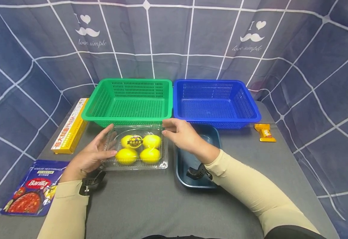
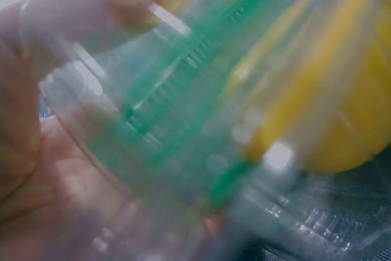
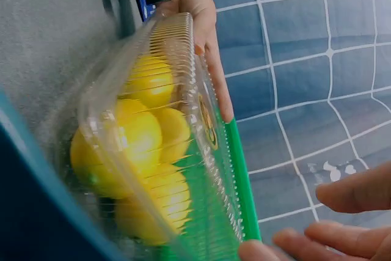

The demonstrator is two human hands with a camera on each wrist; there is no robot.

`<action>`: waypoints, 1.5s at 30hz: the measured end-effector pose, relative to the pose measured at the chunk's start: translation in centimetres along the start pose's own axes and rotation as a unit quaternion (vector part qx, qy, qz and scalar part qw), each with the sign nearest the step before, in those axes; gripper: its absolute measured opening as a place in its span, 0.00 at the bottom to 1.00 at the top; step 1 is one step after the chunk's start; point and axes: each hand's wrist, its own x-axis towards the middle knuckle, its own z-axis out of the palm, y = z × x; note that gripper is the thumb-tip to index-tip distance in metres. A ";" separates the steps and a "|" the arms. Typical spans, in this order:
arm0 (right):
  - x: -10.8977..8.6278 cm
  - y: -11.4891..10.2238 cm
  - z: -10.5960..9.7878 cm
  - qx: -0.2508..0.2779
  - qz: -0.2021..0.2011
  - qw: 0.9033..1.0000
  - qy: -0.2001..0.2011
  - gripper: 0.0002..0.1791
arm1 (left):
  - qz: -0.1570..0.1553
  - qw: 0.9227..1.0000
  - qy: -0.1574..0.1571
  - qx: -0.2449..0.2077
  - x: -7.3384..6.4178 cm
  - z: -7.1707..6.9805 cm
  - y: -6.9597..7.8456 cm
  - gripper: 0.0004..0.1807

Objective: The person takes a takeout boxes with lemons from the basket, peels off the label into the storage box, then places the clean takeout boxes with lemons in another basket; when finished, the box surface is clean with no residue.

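Note:
A clear plastic clamshell box (image 1: 111, 163) with several yellow lemons (image 1: 127, 156) inside stands in front of the green basket. On its lid is a dark label (image 1: 135, 142). My left hand (image 1: 91, 154) grips the box's left side, thumb across the front and fingers spread behind; the left wrist view shows it blurred through the plastic. Beside the upper right corner is my right hand (image 1: 184, 134), its fingers loosely bent. In the right wrist view those fingers (image 3: 354, 191) are apart from the box and hold nothing.
Behind stand a green basket (image 1: 87, 114) and a blue basket (image 1: 253, 114). A dark blue tray (image 1: 189, 162) lies under my right forearm. At left are a yellow pasta box (image 1: 70, 127) and a Barilla pouch (image 1: 32, 189); at right, a small orange packet (image 1: 264, 132).

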 end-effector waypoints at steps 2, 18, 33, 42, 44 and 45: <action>0.5 -0.3 0.3 -0.013 -0.016 1.000 0.000 0.22 | 0.004 1.000 -0.001 -0.003 0.0 -0.1 0.0 0.59; 4.6 -3.2 4.2 -0.202 -0.106 0.969 -0.092 0.11 | -0.013 1.000 0.005 0.017 0.1 0.1 -0.1 0.59; 6.9 -4.5 6.3 -0.275 -0.036 0.950 -0.143 0.13 | -0.011 1.000 -0.001 0.021 0.2 0.1 0.3 0.58; 6.9 -4.8 7.1 -0.277 -0.022 0.946 -0.167 0.27 | -0.006 1.000 0.000 0.015 0.0 0.0 0.1 0.58; 6.9 -4.7 7.3 -0.287 -0.027 0.943 -0.166 0.31 | -0.003 1.000 0.000 0.014 -0.1 0.0 0.1 0.58; 7.0 -4.6 7.4 -0.292 -0.031 0.942 -0.164 0.32 | -0.001 1.000 0.000 0.013 -0.2 0.0 0.1 0.58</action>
